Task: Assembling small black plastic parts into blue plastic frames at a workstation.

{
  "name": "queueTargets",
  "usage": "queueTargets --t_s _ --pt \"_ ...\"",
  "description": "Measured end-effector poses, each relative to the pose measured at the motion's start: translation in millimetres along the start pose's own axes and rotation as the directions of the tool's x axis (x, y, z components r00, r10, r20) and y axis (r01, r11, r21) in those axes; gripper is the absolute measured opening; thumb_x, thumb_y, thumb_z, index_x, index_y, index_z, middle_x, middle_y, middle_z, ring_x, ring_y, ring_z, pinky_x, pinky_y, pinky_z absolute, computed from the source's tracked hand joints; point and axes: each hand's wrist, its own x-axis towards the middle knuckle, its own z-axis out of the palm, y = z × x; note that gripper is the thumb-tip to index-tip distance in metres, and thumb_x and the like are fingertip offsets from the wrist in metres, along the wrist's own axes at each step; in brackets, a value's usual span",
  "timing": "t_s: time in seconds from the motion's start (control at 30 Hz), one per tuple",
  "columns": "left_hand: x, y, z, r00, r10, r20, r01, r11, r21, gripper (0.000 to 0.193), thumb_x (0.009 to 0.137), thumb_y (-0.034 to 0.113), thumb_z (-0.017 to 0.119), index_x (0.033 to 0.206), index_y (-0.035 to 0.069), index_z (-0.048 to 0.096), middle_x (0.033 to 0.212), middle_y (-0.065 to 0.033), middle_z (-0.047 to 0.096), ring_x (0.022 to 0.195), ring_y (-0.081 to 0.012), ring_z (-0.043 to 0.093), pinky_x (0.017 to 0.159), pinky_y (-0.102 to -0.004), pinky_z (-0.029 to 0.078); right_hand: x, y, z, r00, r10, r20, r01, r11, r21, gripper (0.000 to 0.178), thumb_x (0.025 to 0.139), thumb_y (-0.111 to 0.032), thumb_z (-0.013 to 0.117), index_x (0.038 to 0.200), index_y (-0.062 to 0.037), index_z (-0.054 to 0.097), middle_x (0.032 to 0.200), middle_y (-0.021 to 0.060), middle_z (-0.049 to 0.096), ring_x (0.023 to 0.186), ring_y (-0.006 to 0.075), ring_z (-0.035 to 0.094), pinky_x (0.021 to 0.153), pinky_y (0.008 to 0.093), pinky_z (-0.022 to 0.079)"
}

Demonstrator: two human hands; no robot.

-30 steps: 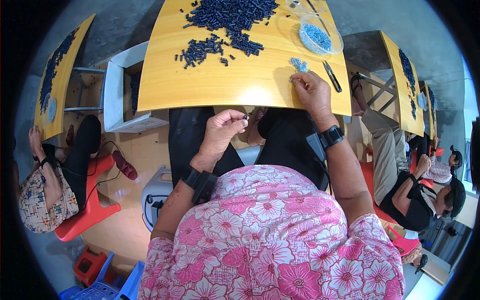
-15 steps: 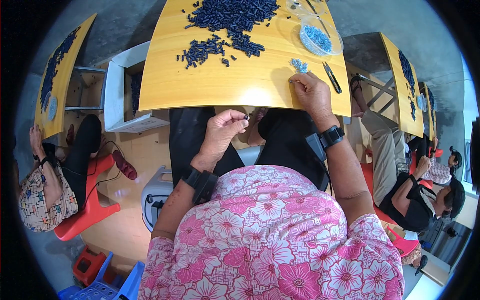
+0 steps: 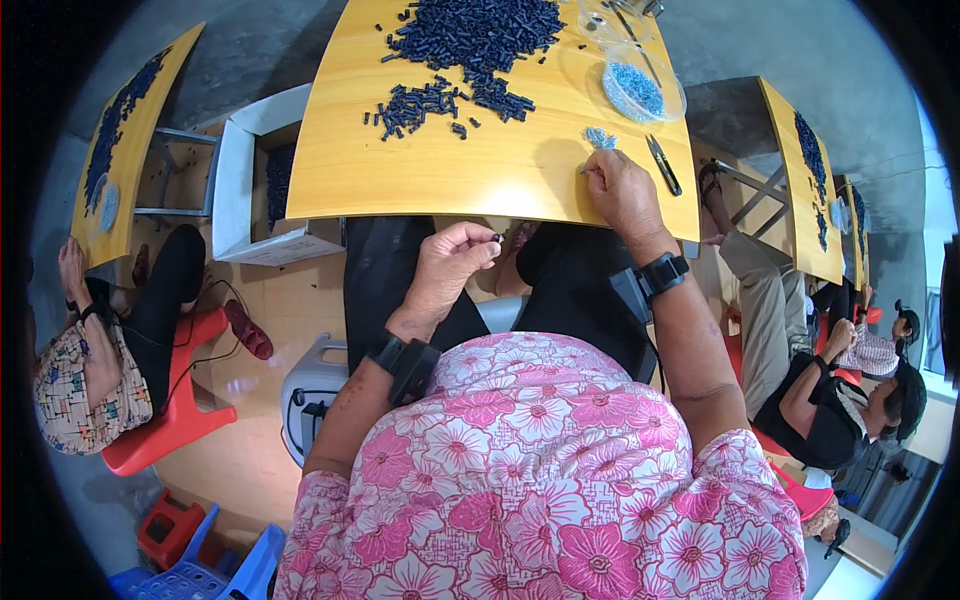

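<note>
Pinching a small dark rounded piece (image 3: 497, 239), my left hand (image 3: 448, 265) is just before the near edge of the yellow wooden tabletop (image 3: 430, 180). My right hand (image 3: 622, 192) is above the tabletop's near right part, fingertips pressed together; what they hold, I cannot tell. On the tabletop's right side are a little heap of shiny light-blue bits (image 3: 600, 138), slim black metal snips (image 3: 663, 166) and a round clear plastic tub (image 3: 675, 100).

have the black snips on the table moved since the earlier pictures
No. The black snips keep their place against the clear bowl and the right edge of the table; only the view has shifted slightly.
</note>
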Motion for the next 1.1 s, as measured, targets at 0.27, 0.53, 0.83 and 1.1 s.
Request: queueTargets --t_s 0.27,0.53,0.83,1.1 --pt "-0.7 1.0 0.9 1.000 0.013 -0.005 -0.013 1.000 -0.021 0.013 0.087 0.007 0.065 0.098 0.000 0.064 0.088 -0.0024 0.064 0.075 -0.0073 0.059 0.071 -0.0217 0.051 6.6 8.4 4.0 0.997 -0.011 0.072 0.007 0.999 0.046 0.005 0.080 -0.006 0.057 0.082 -0.0029 0.059 0.076 0.0171 0.064 0.075 0.0361 0.063 0.066 0.0411 0.051" --pt "-0.3 1.7 1.3 1.000 0.016 0.001 -0.016 1.000 -0.023 0.013 0.087 0.007 0.066 0.097 0.000 0.064 0.086 -0.0028 0.064 0.074 -0.0074 0.059 0.071 -0.0215 0.051 0.4 12.9 6.6 0.996 0.093 0.017 -0.094 0.954 0.285 0.009 0.080 -0.006 0.063 0.087 -0.0014 0.066 0.074 0.0110 0.064 0.067 0.0190 0.062 0.063 0.0289 0.049" --pt "-0.7 1.2 1.2 1.000 0.004 -0.005 -0.004 1.000 -0.003 0.013 0.087 0.007 0.066 0.098 0.000 0.064 0.085 -0.0023 0.064 0.074 -0.0074 0.059 0.071 -0.0217 0.051 -1.2 -5.0 -6.1 0.995 0.072 0.071 -0.092 0.942 0.323 0.010 0.077 -0.013 0.064 0.082 -0.0051 0.068 0.083 0.0138 0.067 0.077 0.0325 0.064 0.069 0.0357 0.051" --pt "-0.8 1.8 1.2 1.000 0.016 0.004 -0.016 1.000 -0.007 0.013 0.087 0.007 0.065 0.098 0.000 0.064 0.086 -0.0028 0.064 0.075 -0.0078 0.059 0.072 -0.0219 0.051 -0.2 -7.2 -6.6 0.996 0.045 0.080 -0.067 0.954 0.292 0.011 0.075 -0.014 0.065 0.082 -0.0067 0.069 0.084 0.0134 0.066 0.076 0.0334 0.063 0.068 0.0372 0.051"
